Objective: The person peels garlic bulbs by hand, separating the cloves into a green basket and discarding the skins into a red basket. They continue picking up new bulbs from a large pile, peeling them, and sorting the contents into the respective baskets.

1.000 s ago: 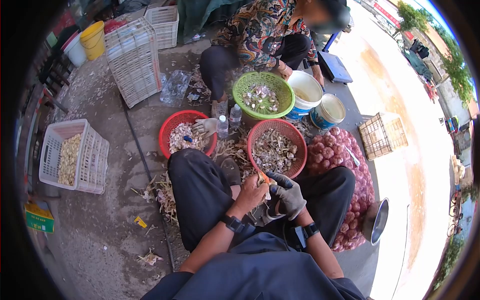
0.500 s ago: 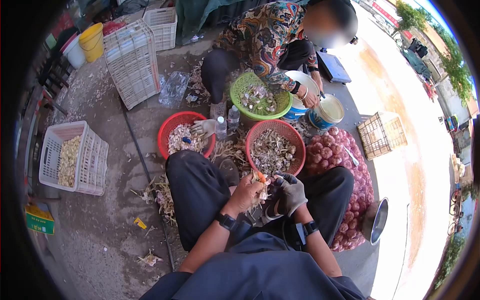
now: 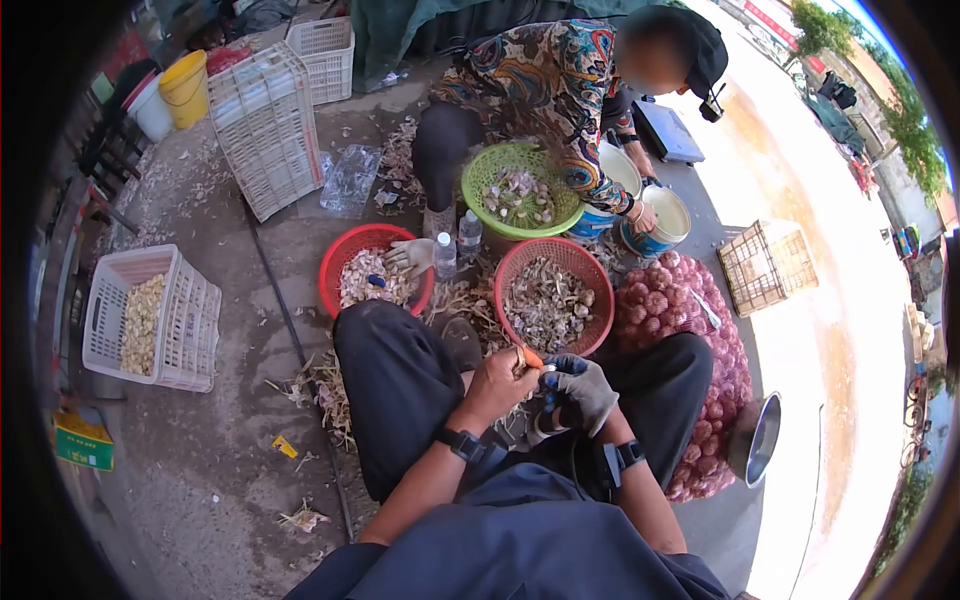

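Observation:
My bare left hand [image 3: 495, 386] is closed, fingers curled round a piece of garlic [image 3: 519, 369] that mostly hides behind them. An orange cover [image 3: 532, 357] shows at its fingertips. Facing it, my right hand [image 3: 585, 390], in a grey glove with dark blue fingertips, pinches a small pale garlic clove [image 3: 547, 369]. Both hands meet between my knees, just on my side of a red basket [image 3: 608, 318] of garlic pieces and skins. To the left, another red basket [image 3: 325, 275] contains pale cloves, a blue item and an off-white glove [image 3: 409, 257].
A net sack of garlic bulbs [image 3: 712, 400] lies by my right knee, beside a metal bowl [image 3: 757, 440]. Across from me a person [image 3: 560, 90] reaches into a bucket [image 3: 655, 240] near a green basket [image 3: 480, 222]. A white crate [image 3: 195, 335] of cloves stands left.
My hands have drawn closer together, and the loose papery garlic between them is less visible; a small clove shows instead. The other person's head has lowered rightward and their hands have shifted at the buckets.

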`<state>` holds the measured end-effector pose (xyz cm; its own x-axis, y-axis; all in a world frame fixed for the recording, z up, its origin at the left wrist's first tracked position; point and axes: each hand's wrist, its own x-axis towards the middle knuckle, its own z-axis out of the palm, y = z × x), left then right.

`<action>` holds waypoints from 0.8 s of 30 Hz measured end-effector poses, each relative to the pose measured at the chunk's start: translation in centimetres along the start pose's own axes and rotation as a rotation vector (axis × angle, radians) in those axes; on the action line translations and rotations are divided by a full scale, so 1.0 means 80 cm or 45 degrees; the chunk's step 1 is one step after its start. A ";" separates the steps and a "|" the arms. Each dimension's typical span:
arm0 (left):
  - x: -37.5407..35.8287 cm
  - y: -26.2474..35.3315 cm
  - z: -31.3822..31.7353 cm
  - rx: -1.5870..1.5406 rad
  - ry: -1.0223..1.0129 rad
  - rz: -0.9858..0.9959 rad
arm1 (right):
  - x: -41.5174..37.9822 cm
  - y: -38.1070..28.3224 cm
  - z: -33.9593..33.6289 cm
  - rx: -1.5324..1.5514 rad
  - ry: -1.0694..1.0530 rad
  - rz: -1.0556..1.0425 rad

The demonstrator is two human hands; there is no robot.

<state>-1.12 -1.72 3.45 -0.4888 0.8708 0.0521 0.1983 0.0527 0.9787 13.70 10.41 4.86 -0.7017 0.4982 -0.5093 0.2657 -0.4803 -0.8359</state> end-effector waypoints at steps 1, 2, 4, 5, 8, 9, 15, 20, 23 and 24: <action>0.000 0.000 0.000 0.027 -0.008 -0.040 | 0.002 0.004 -0.003 -0.018 -0.012 -0.028; 0.000 -0.002 0.001 0.043 -0.005 -0.052 | 0.003 0.007 -0.005 -0.028 -0.015 -0.036; 0.000 -0.004 0.002 0.075 0.002 -0.076 | 0.003 0.008 -0.005 -0.049 -0.022 -0.052; 0.000 -0.005 0.003 0.089 -0.002 -0.093 | 0.003 0.007 -0.004 -0.081 -0.009 -0.047; 0.000 -0.003 0.003 0.124 -0.008 -0.125 | 0.002 0.003 -0.003 -0.156 0.024 -0.033; 0.000 -0.004 0.003 0.131 -0.010 -0.119 | 0.002 0.003 -0.003 -0.167 0.034 -0.031; 0.002 0.004 0.000 0.179 -0.078 -0.216 | -0.002 -0.005 -0.004 -0.173 0.027 0.068; 0.002 -0.012 0.011 0.244 -0.046 -0.163 | 0.002 -0.001 -0.007 -0.213 0.031 0.058; 0.004 -0.038 0.021 0.320 -0.049 -0.119 | 0.004 -0.001 -0.006 -0.240 0.051 0.072; 0.005 -0.042 0.024 0.335 -0.038 -0.083 | 0.005 0.003 -0.008 -0.232 0.051 0.072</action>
<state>-0.37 -0.60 -0.21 -0.4833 0.8752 -0.0194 0.3826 0.2311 0.8945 13.86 10.98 4.33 -0.6564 0.5045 -0.5609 0.4217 -0.3711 -0.8273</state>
